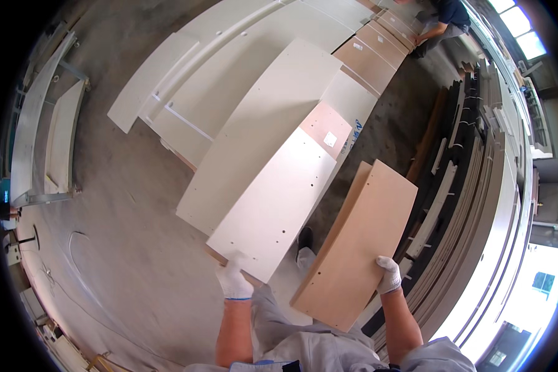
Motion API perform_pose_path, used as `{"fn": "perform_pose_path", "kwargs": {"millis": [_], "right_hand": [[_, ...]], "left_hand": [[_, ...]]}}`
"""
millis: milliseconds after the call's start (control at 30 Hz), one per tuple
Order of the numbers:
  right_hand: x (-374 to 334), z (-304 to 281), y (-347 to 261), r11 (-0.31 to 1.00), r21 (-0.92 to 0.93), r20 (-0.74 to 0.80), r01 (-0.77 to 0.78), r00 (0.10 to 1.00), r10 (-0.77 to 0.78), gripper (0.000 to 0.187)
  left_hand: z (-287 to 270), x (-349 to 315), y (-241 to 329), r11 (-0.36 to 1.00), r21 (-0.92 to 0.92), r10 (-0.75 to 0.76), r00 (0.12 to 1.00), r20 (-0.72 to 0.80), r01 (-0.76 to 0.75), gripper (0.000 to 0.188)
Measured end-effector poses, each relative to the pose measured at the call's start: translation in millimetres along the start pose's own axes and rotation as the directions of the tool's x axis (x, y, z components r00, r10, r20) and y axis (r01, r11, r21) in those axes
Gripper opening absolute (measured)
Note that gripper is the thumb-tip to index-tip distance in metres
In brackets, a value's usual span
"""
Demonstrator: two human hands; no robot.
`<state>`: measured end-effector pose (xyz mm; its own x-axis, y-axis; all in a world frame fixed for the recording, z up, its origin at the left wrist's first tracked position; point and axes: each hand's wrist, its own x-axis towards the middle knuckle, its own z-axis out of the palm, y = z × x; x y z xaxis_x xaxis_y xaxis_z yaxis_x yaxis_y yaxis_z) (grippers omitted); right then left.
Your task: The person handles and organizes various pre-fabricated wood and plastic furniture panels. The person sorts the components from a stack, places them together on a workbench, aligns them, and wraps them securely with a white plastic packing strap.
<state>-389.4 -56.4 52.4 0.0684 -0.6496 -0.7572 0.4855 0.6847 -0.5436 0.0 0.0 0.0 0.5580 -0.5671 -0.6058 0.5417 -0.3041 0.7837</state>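
Note:
My right hand [389, 274], in a white knit glove, grips the right edge of a tan drilled panel [363, 242]. That panel is tilted, and the edge of another board shows behind its left side. My left hand [234, 284], also gloved, is closed at the near edge of a white panel [273, 208] with small holes; its fingertips are partly blurred. Under the white panel lies a larger cream panel [254, 130]. A tan piece with a white label [330, 139] shows past the white panel's far end.
Large cream boards [198, 93] lie stacked ahead, with strapped brown boards [369, 56] beyond. A co-worker [449, 18] bends over at the far right. Long boards and dark strips [471, 186] line the right. A rack with panels [62, 136] stands left; a thin cable [74, 260] crosses the floor.

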Motion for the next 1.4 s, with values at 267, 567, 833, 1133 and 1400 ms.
{"fn": "perform_pose_path", "kwargs": {"millis": [267, 567, 833, 1133, 1400], "right_hand": [[24, 15, 30, 0.995, 0.041, -0.044, -0.091, 0.995, 0.093, 0.069], [150, 82, 125, 0.997, -0.002, 0.161, -0.082, 0.984, 0.081, 0.067], [182, 91, 154, 0.985, 0.067, 0.138, -0.156, 0.980, 0.146, 0.066], [175, 112, 144, 0.985, -0.155, -0.027, -0.072, 0.997, 0.069, 0.057], [209, 106, 156, 0.724, -0.680, -0.208, -0.116, 0.977, -0.038, 0.054]], "left_hand": [[-90, 49, 29, 0.969, -0.242, -0.028, 0.998, 0.056, 0.041, 0.065], [-161, 175, -23, 0.956, -0.260, -0.130, 0.991, 0.042, 0.136, 0.053], [-157, 161, -41, 0.963, 0.240, -0.081, 0.980, -0.180, 0.123, 0.043], [-148, 133, -86, 0.901, 0.368, -0.098, 0.936, -0.339, 0.228, 0.064], [-76, 71, -154, 0.899, 0.022, -0.434, 0.897, -0.080, 0.437, 0.060]]}}
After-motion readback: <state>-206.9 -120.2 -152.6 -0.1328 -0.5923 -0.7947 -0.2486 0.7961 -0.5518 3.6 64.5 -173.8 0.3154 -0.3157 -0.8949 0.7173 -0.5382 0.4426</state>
